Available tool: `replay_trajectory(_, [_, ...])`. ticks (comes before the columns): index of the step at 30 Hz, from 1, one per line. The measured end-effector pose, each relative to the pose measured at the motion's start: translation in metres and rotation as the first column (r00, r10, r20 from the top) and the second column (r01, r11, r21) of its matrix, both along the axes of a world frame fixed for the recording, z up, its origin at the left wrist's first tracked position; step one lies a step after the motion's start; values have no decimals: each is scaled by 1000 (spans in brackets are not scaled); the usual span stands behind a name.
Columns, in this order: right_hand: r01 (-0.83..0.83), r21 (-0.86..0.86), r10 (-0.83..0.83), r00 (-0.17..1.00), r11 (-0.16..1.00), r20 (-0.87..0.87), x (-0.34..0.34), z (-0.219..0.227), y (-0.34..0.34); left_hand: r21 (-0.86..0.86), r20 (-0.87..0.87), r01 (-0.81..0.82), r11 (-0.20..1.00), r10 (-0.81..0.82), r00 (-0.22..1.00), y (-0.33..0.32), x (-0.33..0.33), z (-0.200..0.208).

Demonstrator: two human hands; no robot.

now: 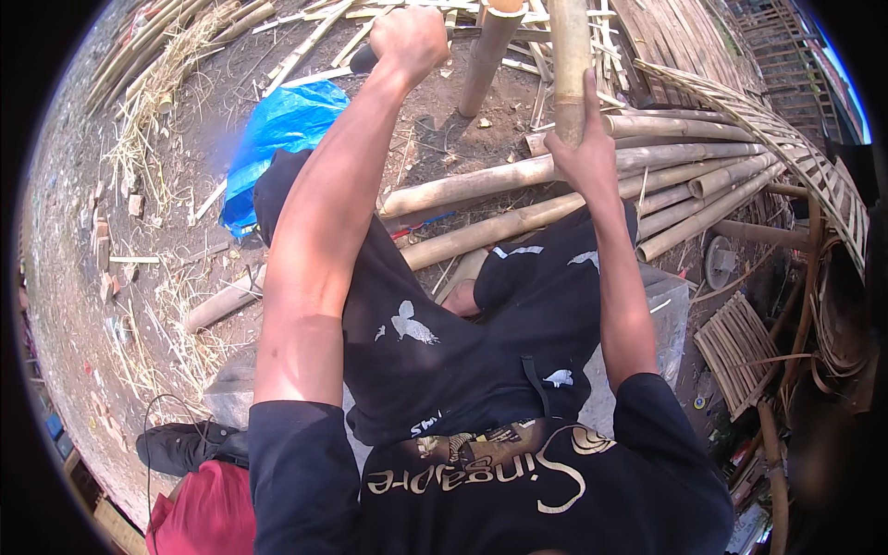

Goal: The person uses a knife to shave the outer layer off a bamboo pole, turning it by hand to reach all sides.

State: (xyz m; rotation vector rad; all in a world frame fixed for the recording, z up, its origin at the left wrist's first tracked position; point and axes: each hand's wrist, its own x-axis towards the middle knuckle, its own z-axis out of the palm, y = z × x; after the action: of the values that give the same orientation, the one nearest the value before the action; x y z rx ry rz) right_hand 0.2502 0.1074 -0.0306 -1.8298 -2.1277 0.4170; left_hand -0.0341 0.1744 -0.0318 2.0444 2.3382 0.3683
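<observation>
- We see brown dirt ground (421, 153) outdoors, sunny.
- We count one blue sheet (282, 129) and two hands.
- We see the right hand (588, 159) wrap its fingers, one straight, around one pale, round bamboo pole (569, 55), toward the ground's far edge.
- The left hand (410, 40) has fingers curled tight on a dark handle (363, 61).

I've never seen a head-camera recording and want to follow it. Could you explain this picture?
There is no machine here; the work is bare-handed. The single picture looks down from a camera worn on the head, and its fisheye lens bends straight edges near the rim. The right hand holds a bamboo pole that runs past the top edge. The left hand is closed in a fist; I can't tell whether it grips the dark object beside it. On the ground lie other bamboo poles, split strips and a blue plastic sheet.
</observation>
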Motion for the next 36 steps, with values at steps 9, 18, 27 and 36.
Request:
replay_trajectory(9, [-121, -444, -372, 381, 888, -847, 9, -51, -70, -205, 191, -222, 953, 262, 946, -8, 0, 2])
replay_trajectory(18, [-143, -660, -641, 157, 738, -751, 46, -90, -104, -335, 852, 122, 934, 355, -384, 1, 56, -26])
replay_trajectory(27, [74, -379, -382, 313, 923, -870, 65, -32, -112, -308, 800, -3, 951, 261, 541, -10, 76, -7])
replay_trajectory(36, [-104, 121, 158, 741, 987, -653, 26, 83, -41, -66, 225, 77, 995, -60, 973, 24, 81, 31])
